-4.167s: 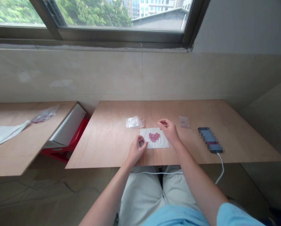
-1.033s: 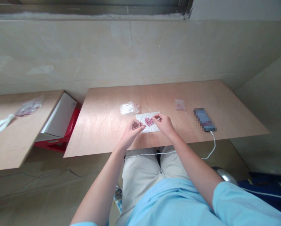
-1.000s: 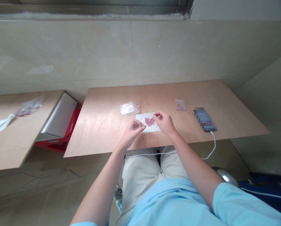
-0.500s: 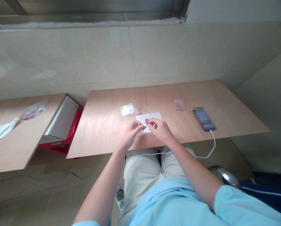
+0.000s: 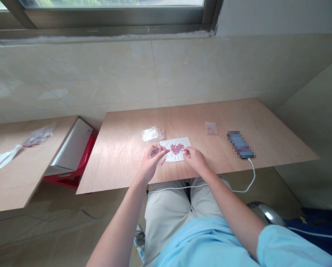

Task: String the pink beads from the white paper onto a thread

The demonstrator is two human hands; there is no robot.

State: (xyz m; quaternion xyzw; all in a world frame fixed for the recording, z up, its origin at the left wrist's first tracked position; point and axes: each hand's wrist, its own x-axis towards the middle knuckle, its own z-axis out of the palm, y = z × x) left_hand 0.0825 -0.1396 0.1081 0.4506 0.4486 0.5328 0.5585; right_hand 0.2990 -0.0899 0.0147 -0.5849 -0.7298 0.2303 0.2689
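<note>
Pink-red beads (image 5: 177, 149) lie in a heart-like patch on a white sheet (image 5: 177, 159) on the wooden table. At the left of the sheet, my left hand (image 5: 152, 157) is closed on a looped thin pale cord (image 5: 155, 151), its fingertips pointing toward the beads. A small clear piece hangs below those fingers, too faint to identify. On the sheet's right side my right hand (image 5: 195, 157) is pinched near the beads. Whatever sits between its fingertips is too small to make out.
Clear plastic packets (image 5: 150, 134) lie behind my left hand, and a small packet with pinkish contents (image 5: 211, 128) lies back right. A phone (image 5: 241, 144) trails a white cable (image 5: 252, 178) over the table's front edge. A second table (image 5: 10, 189) stands left.
My hands have moved apart, the left one leftward and the right one rightward, so more of the beads shows. The view has tilted up slightly.
</note>
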